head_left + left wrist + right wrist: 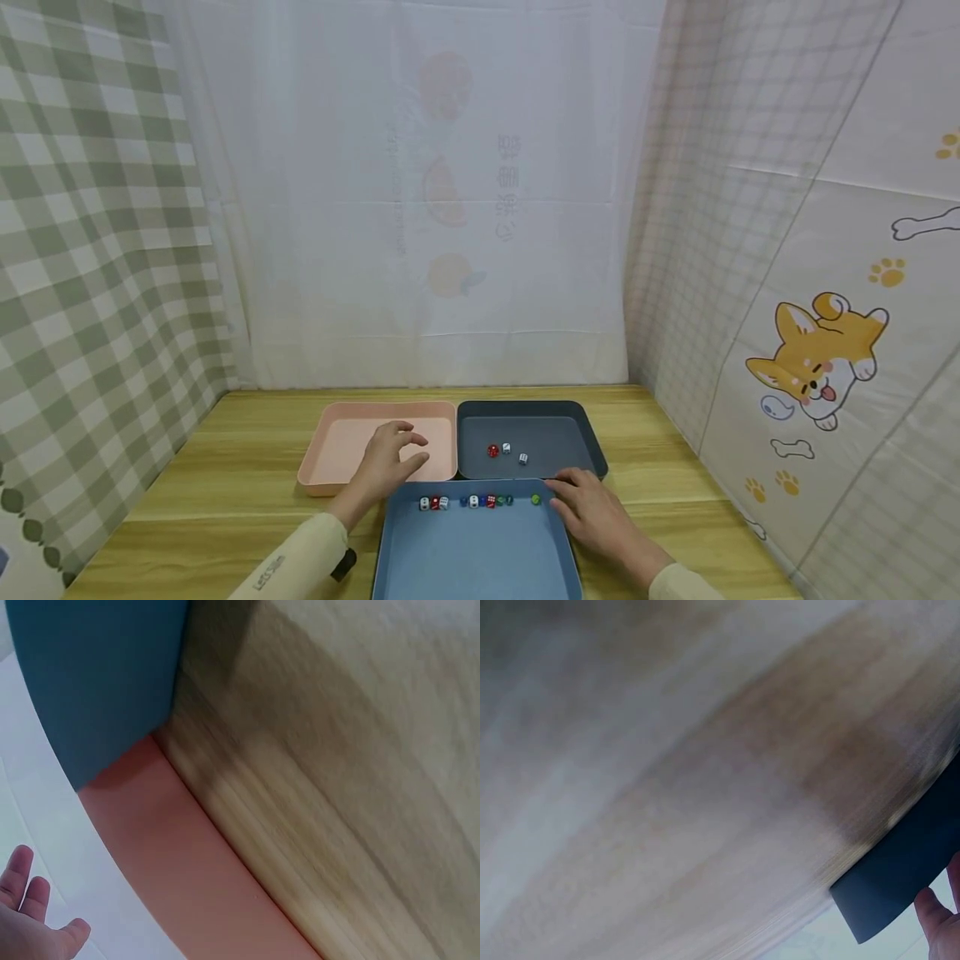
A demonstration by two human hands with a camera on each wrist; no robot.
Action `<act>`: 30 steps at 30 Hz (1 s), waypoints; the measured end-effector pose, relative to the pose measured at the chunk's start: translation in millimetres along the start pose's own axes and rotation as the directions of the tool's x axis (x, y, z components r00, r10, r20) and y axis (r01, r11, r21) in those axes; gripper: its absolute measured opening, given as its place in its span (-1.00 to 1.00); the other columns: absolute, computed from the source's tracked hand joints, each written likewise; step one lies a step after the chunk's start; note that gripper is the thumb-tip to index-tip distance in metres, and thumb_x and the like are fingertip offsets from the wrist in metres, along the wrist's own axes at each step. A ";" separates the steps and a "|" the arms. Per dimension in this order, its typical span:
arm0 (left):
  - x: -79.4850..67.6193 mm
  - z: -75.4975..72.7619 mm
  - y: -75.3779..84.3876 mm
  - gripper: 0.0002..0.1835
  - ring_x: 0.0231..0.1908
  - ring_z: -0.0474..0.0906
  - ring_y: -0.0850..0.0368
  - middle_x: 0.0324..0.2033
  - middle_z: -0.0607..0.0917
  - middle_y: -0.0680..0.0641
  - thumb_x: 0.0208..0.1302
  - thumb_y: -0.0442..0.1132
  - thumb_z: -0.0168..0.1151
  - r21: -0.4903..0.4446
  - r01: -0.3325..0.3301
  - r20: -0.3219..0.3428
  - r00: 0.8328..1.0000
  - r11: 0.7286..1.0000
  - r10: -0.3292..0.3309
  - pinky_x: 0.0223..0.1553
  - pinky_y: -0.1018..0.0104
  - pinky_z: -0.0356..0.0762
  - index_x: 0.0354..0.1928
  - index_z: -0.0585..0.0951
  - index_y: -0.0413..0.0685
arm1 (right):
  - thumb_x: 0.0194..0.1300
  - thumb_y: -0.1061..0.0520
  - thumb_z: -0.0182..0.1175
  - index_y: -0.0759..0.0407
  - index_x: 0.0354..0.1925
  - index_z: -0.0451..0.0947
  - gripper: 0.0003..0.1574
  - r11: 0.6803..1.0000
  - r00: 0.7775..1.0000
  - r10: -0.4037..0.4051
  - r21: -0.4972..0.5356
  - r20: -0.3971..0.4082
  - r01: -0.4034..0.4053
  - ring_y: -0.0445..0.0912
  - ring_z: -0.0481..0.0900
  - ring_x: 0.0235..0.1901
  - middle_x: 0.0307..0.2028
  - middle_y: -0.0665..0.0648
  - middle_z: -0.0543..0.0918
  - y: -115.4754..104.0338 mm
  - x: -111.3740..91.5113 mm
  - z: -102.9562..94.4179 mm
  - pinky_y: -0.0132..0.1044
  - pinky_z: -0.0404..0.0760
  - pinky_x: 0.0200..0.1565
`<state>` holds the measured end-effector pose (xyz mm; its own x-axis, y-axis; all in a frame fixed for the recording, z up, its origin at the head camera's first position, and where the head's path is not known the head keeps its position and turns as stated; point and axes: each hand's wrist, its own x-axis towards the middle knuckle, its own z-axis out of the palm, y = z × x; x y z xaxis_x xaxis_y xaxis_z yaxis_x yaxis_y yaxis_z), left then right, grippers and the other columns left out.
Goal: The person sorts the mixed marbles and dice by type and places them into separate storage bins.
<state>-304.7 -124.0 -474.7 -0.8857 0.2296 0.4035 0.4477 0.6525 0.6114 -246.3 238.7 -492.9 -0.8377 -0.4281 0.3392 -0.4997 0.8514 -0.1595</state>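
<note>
My left hand [384, 460] hovers over the pink tray [347, 442], thumb and fingers spread apart with nothing between them. In the left wrist view its fingertips [35, 898] show at the lower left. My right hand [596, 515] rests at the far right corner of the blue tray [480, 554], fingers loosely bent near the rim. Along that tray's far side lies a row of small dice: a white die [424, 503], a red die [491, 501], blue and green ones, and a lime-green die [536, 500] set apart at the right, close to my right fingertips.
The dark grey tray [558, 437], behind the blue one, holds a red die [492, 451] and two white dice [522, 458]. All three trays stand close together on a wooden table [240, 467]. Fabric curtains [360, 275] surround the back and sides.
</note>
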 end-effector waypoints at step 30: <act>-17.8 6.7 6.3 -0.85 0.27 0.28 -0.34 0.14 0.52 -0.23 0.20 -0.21 0.41 -0.017 -0.018 0.084 0.996 1.000 0.019 0.25 -0.39 0.14 -0.20 0.74 -0.05 | 0.38 0.07 0.23 0.10 0.11 0.66 -0.63 1.000 1.000 0.016 -0.005 0.003 -0.016 0.01 0.51 0.00 0.01 0.09 0.57 0.5 0.1 1.9 0.04 0.55 0.04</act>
<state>-286.9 -119.1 -482.6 -0.8841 0.3019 0.3567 0.4655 0.6362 0.6153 -247.0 238.5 -494.7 -0.8462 -0.4153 0.3338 -0.4851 0.8597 -0.1601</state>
